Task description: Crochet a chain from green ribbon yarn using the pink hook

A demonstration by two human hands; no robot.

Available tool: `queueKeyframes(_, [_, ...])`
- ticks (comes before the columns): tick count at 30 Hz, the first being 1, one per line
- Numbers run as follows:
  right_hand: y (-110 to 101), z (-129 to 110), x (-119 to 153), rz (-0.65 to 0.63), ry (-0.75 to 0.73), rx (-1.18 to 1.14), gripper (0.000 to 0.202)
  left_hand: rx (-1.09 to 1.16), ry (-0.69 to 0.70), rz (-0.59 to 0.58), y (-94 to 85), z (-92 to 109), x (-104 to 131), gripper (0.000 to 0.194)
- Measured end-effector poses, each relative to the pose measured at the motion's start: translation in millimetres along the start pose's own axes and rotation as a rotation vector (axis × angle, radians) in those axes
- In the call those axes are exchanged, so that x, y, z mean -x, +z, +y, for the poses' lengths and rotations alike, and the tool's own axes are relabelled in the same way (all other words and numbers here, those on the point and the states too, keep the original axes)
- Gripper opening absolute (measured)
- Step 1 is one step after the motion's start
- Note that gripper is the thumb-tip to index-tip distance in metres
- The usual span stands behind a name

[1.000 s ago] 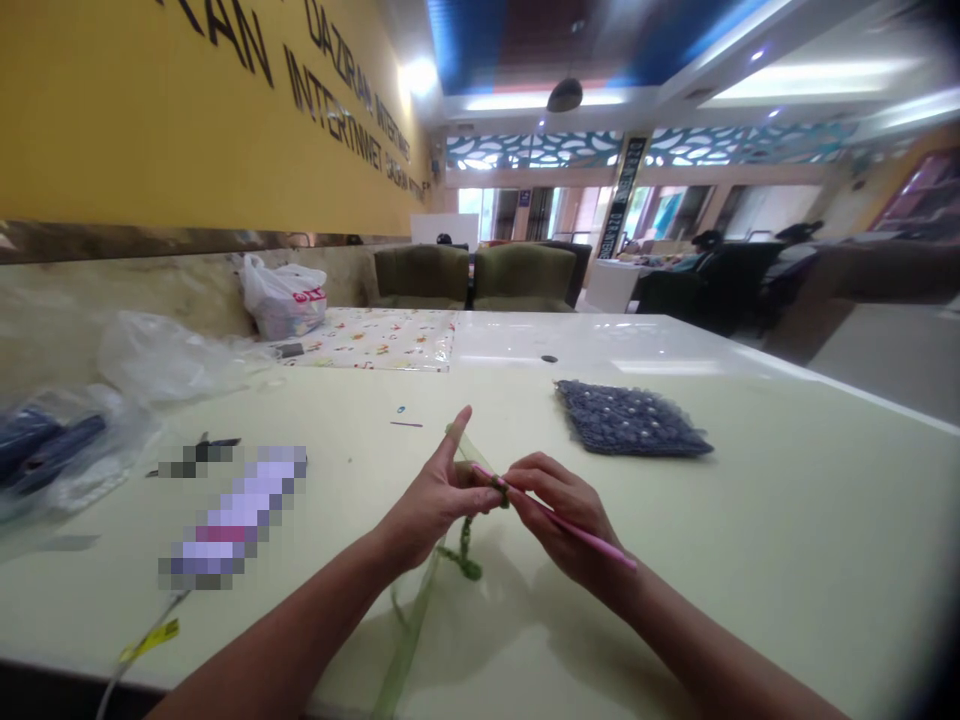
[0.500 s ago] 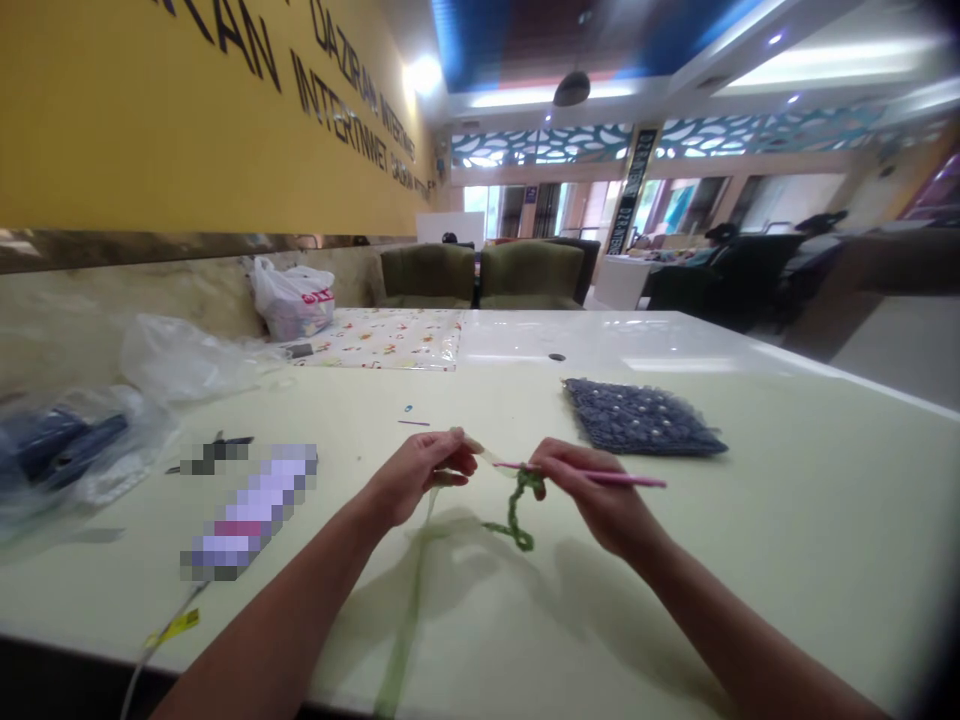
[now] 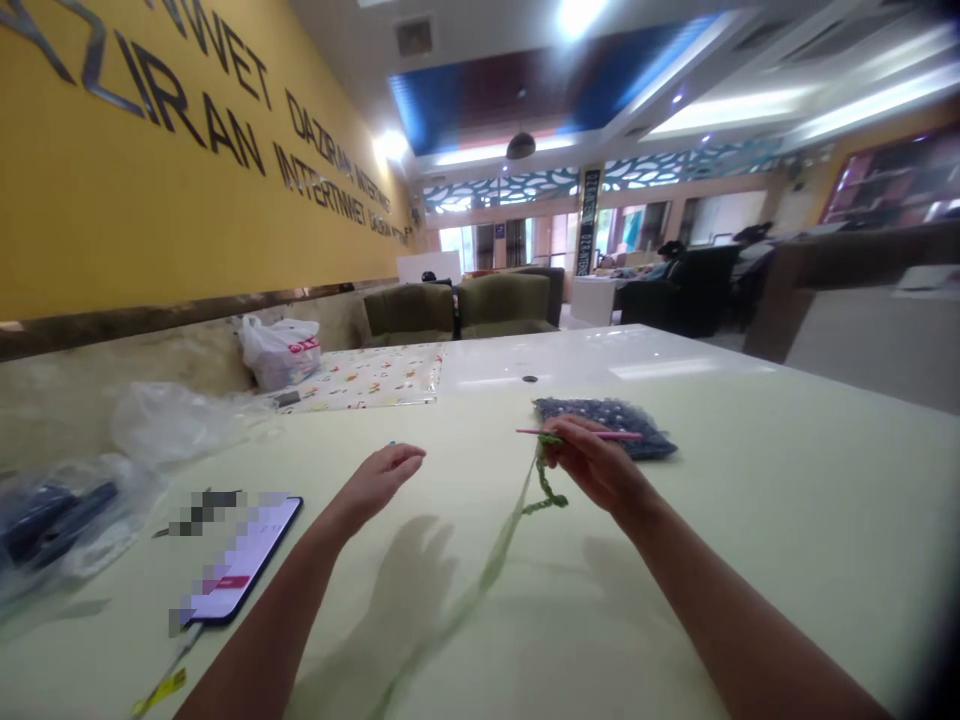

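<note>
A pink crochet hook (image 3: 622, 436) lies across the fingers of my right hand (image 3: 589, 460), its tip pointing left. Just below those fingers dangles a short green crocheted chain (image 3: 546, 485), which the same hand pinches at its top. From there a sheer green ribbon yarn (image 3: 491, 570) runs down toward the table's near edge. My left hand (image 3: 380, 482) hovers to the left, apart from the yarn, with fingers stretched out and nothing in them. Behind my right hand, partly covered by it, is a dark blue knitted piece with pearly beads (image 3: 660, 440).
On the left lie a phone (image 3: 255, 550) with a cable, a dark tool (image 3: 206, 508) blurred by pixels, and clear plastic bags (image 3: 161, 425). A full white carrier bag (image 3: 279, 352) stands by the wall near a patterned sheet (image 3: 375, 370). Armchairs (image 3: 506, 303) are beyond the table (image 3: 750, 520).
My left hand has let go of the ribbon yarn and moved left. The yarn now hangs straight from my right hand. The view has tilted up and shifted right.
</note>
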State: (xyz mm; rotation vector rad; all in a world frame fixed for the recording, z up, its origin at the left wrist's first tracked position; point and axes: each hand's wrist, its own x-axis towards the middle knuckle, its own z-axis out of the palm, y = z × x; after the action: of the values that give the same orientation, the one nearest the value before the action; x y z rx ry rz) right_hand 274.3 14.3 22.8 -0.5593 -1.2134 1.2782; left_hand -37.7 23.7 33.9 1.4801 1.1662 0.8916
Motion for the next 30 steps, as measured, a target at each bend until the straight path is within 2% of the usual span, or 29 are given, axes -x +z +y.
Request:
queueKeyframes(1, [1.2, 0.5, 0.5, -0.005, -0.003, -0.004, 0.018, 0.009, 0.051, -0.004, 11.9, 5.8, 2.9, 0.041])
queueKeyframes(3, [4.4, 1.9, 1.8, -0.019, -0.005, -0.010, 0.018, 0.179, 0.128, -0.125, 41.7, 18.5, 9.2, 0.049])
queueKeyframes(6, [9.7, 4.0, 3.2, -0.040, -0.009, -0.015, 0.018, 0.482, 0.073, -0.281, 86.8, 36.1, 17.7, 0.055])
queueKeyframes(8, [12.2, 5.2, 3.6, -0.050, -0.013, -0.018, 0.019, 0.667, 0.045, -0.285, 108.1, 44.6, 22.0, 0.052])
queueKeyframes(10, [13.6, 6.1, 3.4, -0.050, -0.019, -0.023, 0.020, 0.843, -0.003, -0.241, 119.9, 50.2, 24.9, 0.048])
queueKeyframes(13, [14.9, 7.3, 3.2, -0.044, -0.025, -0.029, 0.021, 1.086, -0.059, -0.094, 124.4, 55.1, 25.8, 0.040])
queueKeyframes(16, [16.9, 8.3, 4.2, -0.046, -0.019, -0.032, 0.021, 1.266, -0.025, 0.097, 123.6, 58.7, 21.6, 0.031])
queueKeyframes(18, [18.8, 8.7, 5.6, -0.049, -0.014, -0.034, 0.022, 1.296, 0.038, 0.193, 123.6, 59.2, 16.9, 0.028])
queueKeyframes(21, [21.7, 8.8, 7.7, -0.042, -0.011, -0.031, 0.023, 1.177, 0.215, 0.266, 123.5, 53.5, 10.7, 0.025])
queueKeyframes(23, [23.8, 8.9, 8.8, -0.039, -0.010, -0.019, 0.023, 0.983, 0.351, 0.270, 121.5, 45.3, 9.1, 0.019])
queueKeyframes(26, [28.3, 10.8, 10.3, -0.038, -0.019, 0.015, 0.024, 0.474, 0.478, 0.264, 114.4, 31.6, 11.1, 0.010])
queueKeyframes(28, [32.9, 13.3, 11.8, -0.033, -0.037, 0.043, 0.023, 0.109, 0.537, 0.261, 108.4, 24.6, 13.5, 0.015])
queueKeyframes(30, [38.8, 15.6, 14.3, -0.031, -0.059, 0.070, 0.022, -0.118, 0.572, 0.257, 102.9, 19.9, 14.9, 0.018])
